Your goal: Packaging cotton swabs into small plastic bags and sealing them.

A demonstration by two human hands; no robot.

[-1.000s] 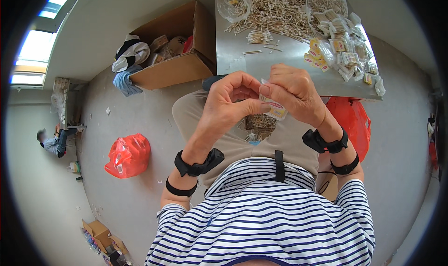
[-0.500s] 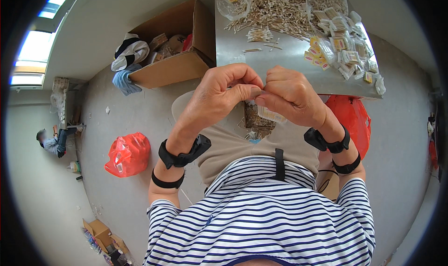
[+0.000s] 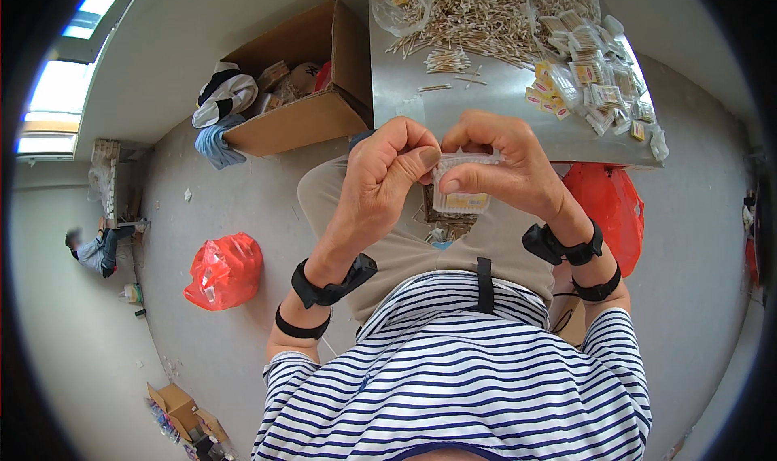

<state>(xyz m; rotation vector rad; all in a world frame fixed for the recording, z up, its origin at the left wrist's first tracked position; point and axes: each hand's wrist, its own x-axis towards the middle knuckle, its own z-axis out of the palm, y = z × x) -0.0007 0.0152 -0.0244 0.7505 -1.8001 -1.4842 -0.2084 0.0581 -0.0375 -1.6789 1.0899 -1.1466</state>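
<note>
A small clear plastic pack of cotton swabs [image 3: 461, 203] with a yellow label hangs between my hands, over my lap in front of the metal table [image 3: 395, 84]. My right hand [image 3: 522, 165] grips it, thumb across the front and fingers behind the top edge. My left hand [image 3: 384, 174] is closed in a pinch at the pack's upper left corner; the fingertips hide what part of the plastic they hold. A heap of loose cotton swabs [image 3: 486, 16] covers the back of the table. Several filled swab packs [image 3: 595, 72] are piled at its right, beside yellow cards [image 3: 549, 97].
Left of the table stands an open cardboard box [image 3: 299, 129] with clothes over its edge. Red plastic bags lie on the floor at left [image 3: 227, 271] and hang near my right arm [image 3: 607, 210]. Another person [image 3: 95, 250] sits far left.
The pack has come up into view between my hands, upright with its front showing. My right hand has opened out from a fist-like grip; my left forearm has shifted slightly right.
</note>
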